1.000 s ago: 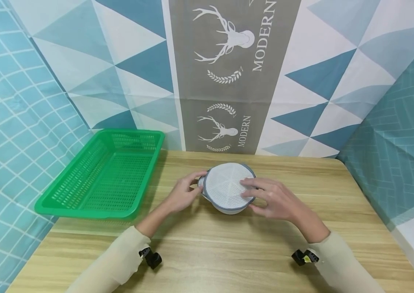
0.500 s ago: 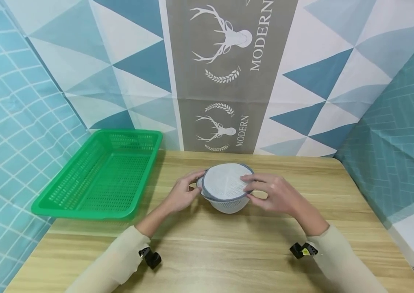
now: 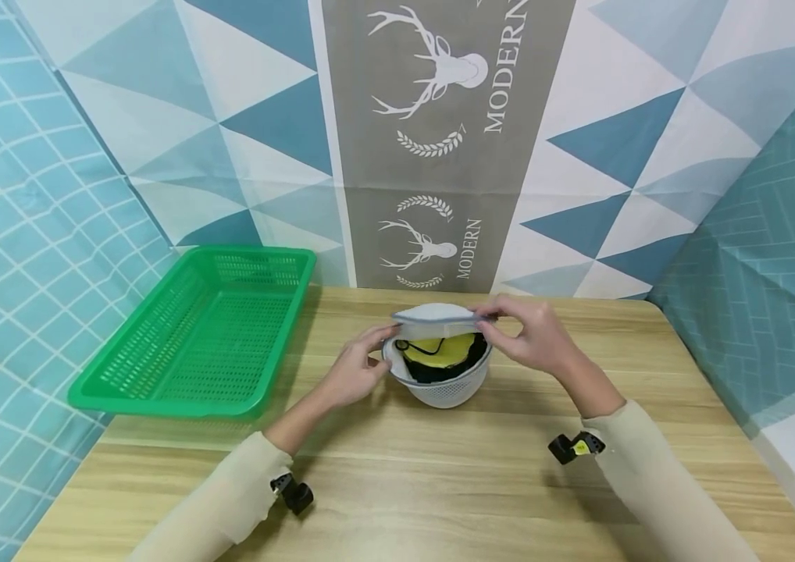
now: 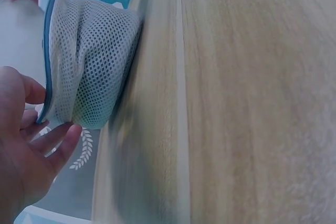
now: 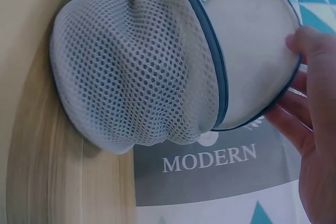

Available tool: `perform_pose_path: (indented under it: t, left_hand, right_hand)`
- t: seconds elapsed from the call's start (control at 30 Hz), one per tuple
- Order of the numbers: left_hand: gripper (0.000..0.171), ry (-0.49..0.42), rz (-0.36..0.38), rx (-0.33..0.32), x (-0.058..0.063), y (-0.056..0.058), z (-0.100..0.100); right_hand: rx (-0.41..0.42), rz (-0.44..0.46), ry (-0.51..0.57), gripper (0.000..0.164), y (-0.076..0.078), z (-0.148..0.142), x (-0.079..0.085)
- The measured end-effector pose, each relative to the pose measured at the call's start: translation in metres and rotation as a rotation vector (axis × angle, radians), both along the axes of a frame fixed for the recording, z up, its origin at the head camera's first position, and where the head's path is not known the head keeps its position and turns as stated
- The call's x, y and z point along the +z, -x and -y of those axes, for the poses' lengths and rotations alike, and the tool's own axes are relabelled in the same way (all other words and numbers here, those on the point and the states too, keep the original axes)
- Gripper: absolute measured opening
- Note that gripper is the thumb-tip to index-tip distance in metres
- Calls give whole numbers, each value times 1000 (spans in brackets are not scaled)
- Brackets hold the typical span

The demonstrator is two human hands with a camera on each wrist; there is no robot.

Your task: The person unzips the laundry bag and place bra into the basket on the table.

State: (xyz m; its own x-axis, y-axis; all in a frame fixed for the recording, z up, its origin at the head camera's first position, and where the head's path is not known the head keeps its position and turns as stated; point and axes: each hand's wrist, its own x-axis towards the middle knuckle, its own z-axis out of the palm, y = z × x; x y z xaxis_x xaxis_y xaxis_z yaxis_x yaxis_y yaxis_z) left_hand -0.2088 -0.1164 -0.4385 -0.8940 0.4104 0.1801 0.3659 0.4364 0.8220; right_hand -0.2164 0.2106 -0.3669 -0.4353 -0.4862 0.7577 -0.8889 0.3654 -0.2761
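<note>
A white mesh laundry bag [image 3: 445, 393] with grey-blue edging stands upright on the table. Its round lid [image 3: 433, 313] is tilted up at the back, away from the opening. Inside lie a yellow piece [image 3: 443, 351] with a thin black loop and something black around it. My left hand [image 3: 353, 371] pinches the bag's rim at the left, thumb on the edging and fingers against the mesh side in the left wrist view. My right hand [image 3: 534, 336] holds the lid's right edge between thumb and fingers; the right wrist view shows the lid's pale inner face [image 5: 252, 51].
A green plastic basket [image 3: 271, 375] with slotted walls stands at the left of the wooden table [image 3: 426, 484]. Behind the table hangs a patterned cloth [image 3: 285, 133], with tiled-look sheets at both sides.
My right hand has lifted the lid up and back, uncovering the yellow and black contents. My left hand has stayed at the bag's left rim.
</note>
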Motion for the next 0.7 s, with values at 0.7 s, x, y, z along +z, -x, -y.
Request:
perform_pose_path:
  t: [0.7]
  left_hand:
    - [73,6,-44,-19,-1,-5,-4]
  right_hand:
    - [-370,563,439,27,56,7,-1]
